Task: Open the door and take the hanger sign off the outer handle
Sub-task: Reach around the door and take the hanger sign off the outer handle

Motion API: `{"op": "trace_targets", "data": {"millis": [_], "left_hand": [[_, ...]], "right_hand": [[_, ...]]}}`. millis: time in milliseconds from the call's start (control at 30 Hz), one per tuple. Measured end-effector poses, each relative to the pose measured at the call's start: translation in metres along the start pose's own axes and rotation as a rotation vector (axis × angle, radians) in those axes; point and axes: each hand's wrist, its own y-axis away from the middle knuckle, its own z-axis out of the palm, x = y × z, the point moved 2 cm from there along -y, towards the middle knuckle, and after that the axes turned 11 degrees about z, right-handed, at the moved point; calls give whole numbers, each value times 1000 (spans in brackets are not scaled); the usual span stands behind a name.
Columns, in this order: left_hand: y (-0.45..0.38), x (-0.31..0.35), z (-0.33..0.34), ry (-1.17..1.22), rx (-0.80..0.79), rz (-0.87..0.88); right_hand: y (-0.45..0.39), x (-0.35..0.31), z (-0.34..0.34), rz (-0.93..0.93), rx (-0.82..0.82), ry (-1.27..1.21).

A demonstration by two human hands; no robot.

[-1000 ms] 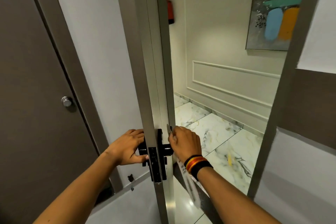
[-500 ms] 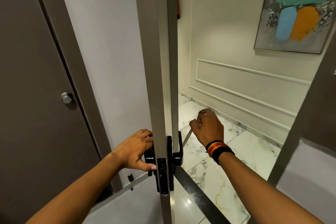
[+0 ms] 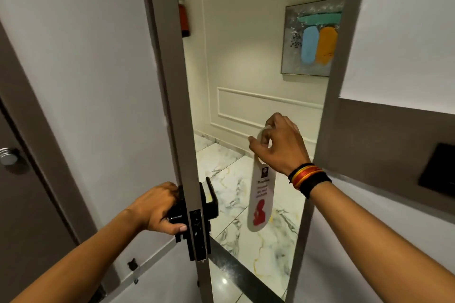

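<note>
The right hand (image 3: 279,145) pinched the white oblong card hanger sign (image 3: 261,194) by its loop, dangling clear at three o'clock from the black outer lever handle (image 3: 212,200). The left hand (image 3: 157,206) gripped, apparently, the inner handle. A loose pinch risked dropping the sign.

Hanger sign (image 3: 261,194): white card with a small dark round logo near the top, too blurred to read.
Heading on the sign: one short dark line below the logo; the letters cannot be made out.
Red lines on the sign: a few lines of red print beneath the heading, also unreadable.
Red figure on the sign: a red shape on the lower part, its form unclear.
Other readable text: none.
</note>
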Motion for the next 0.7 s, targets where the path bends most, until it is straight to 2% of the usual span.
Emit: {"op": "trace_targets", "data": {"millis": [133,267,467,567,700], "left_hand": [[-25,11,-4,39,204,80],[-54,18,2,73,138,10],[-104,32,12,307,135,-164],[-129,40,26,512,203,-268],[-170,48,37,638,263,-314]], "right_hand": [[3,18,-46,10,-307,118],[16,41,-80,61,-475,169],[34,59,-117,188,-420,-64],[44,69,-128,263,-373,-189],[57,85,-140,351,-339,-237]]}}
